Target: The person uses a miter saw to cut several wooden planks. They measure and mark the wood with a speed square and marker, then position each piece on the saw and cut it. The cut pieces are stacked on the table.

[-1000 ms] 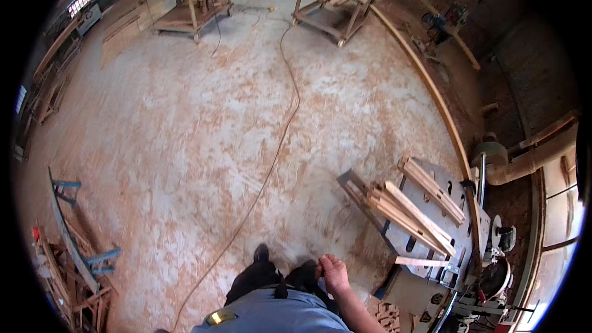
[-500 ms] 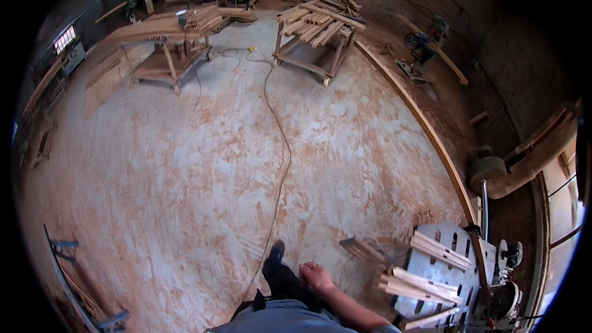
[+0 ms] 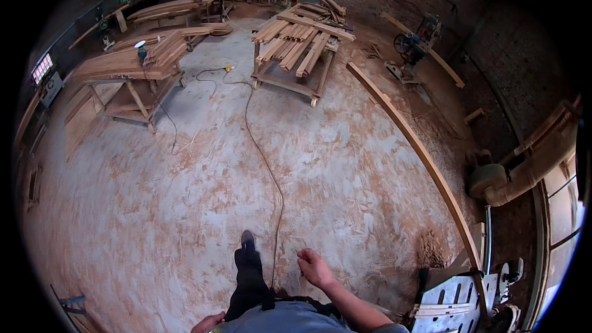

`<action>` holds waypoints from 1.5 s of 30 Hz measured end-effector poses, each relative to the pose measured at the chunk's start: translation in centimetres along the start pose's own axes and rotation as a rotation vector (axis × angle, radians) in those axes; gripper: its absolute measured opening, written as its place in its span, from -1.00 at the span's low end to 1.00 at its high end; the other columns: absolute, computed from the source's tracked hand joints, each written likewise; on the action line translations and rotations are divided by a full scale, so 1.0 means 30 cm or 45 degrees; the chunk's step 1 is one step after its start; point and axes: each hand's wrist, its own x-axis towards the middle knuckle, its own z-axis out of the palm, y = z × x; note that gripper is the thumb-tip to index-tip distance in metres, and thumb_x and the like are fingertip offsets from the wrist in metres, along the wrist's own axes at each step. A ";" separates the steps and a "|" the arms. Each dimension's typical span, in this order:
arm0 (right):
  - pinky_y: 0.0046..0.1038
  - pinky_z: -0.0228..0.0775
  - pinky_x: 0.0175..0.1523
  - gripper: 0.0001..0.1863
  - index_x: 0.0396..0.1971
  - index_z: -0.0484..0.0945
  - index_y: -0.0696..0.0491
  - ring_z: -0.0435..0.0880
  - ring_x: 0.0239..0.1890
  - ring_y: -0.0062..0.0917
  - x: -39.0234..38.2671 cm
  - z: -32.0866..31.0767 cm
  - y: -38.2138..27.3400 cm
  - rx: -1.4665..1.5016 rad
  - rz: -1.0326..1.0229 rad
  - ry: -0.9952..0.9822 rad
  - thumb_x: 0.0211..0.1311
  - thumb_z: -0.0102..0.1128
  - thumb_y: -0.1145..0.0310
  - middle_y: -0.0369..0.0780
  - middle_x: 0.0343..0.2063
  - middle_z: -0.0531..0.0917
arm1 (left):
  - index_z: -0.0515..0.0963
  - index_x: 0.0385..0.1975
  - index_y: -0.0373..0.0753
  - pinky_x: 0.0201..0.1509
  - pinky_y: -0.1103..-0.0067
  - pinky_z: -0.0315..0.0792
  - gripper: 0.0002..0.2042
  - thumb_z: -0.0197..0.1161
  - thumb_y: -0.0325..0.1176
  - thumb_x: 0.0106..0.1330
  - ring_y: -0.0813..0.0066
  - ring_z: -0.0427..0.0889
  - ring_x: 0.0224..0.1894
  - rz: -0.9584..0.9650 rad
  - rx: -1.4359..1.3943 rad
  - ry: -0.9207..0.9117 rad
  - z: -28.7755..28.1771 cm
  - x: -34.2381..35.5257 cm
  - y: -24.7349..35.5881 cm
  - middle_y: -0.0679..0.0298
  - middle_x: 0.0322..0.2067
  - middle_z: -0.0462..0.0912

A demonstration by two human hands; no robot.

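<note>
In front of my body, slightly right of the middle, my right hand [image 3: 314, 267] hangs over the floor with its fingers curled in. I see nothing held in it, and it touches nothing. At the lower edge my left hand [image 3: 208, 322] shows only in part beside my hip; its fingers are hidden. Between and ahead of the hands a dark shoe [image 3: 248, 239] steps on the dusty floor. Nearest to my right hand lies a long cable [image 3: 282, 200] running away across the floor.
Ahead stands a wheeled wooden cart [image 3: 287, 80] piled with wood strips [image 3: 296, 40]. Left of it is a table stacked with boards [image 3: 123, 65]. A long beam [image 3: 425, 157] runs along the right, toward a slotted metal machine table [image 3: 453, 290] bearing a few strips. Sawdust [image 3: 433, 248] lies nearby.
I have walked forward: the carts are closer, and the slotted machine table has slid down and back at the right. My left hand has come into view at the lower edge.
</note>
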 end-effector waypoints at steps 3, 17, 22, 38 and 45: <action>-0.54 0.39 -0.42 -0.80 -0.15 0.51 0.13 0.48 -0.54 -0.68 0.188 -0.018 -0.125 0.093 0.252 -0.031 0.30 0.10 0.37 -0.33 -0.54 0.54 | 0.53 -0.42 -0.32 -0.43 0.45 0.57 -0.74 0.06 -0.23 0.35 0.24 0.64 -0.53 0.033 -0.025 0.102 -0.072 0.214 0.249 0.02 -0.43 0.63; -0.58 0.34 -0.45 -0.79 -0.39 0.61 0.12 0.48 -0.59 -0.72 0.986 -0.157 -0.325 0.131 0.584 0.120 0.27 0.15 0.28 -0.35 -0.62 0.58 | 0.48 0.03 -0.41 -0.39 0.55 0.51 -0.61 0.13 -0.29 0.28 0.47 0.62 -0.50 0.932 0.833 0.289 0.310 0.847 1.824 0.16 -0.44 0.64; -0.54 0.38 -0.44 -0.73 -0.47 0.61 0.12 0.53 -0.62 -0.67 1.315 -0.318 -0.277 0.167 0.586 0.172 0.25 0.17 0.21 -0.31 -0.69 0.58 | 0.47 0.05 -0.41 -0.32 0.53 0.52 -0.58 0.15 -0.27 0.27 0.45 0.63 -0.48 0.953 0.989 0.261 0.620 0.888 1.998 0.14 -0.42 0.66; -0.54 0.34 -0.48 -0.67 -0.54 0.55 0.16 0.47 -0.65 -0.70 2.083 -0.784 -0.282 0.418 0.559 0.350 0.31 0.15 0.22 -0.32 -0.72 0.53 | 0.51 0.01 -0.34 -0.02 0.36 0.49 -0.56 0.18 -0.16 0.24 0.06 0.64 -0.11 0.835 1.636 0.220 1.197 0.875 2.436 -0.04 -0.21 0.65; -0.56 0.37 -0.44 -0.71 -0.51 0.55 0.17 0.49 -0.62 -0.67 2.224 -0.785 -0.326 0.397 0.723 0.326 0.31 0.12 0.27 -0.31 -0.68 0.54 | 0.36 0.16 -0.34 0.21 0.33 0.33 -0.43 0.24 -0.15 0.19 0.02 0.45 0.13 1.551 1.720 -0.010 1.910 0.808 2.875 -0.05 0.04 0.50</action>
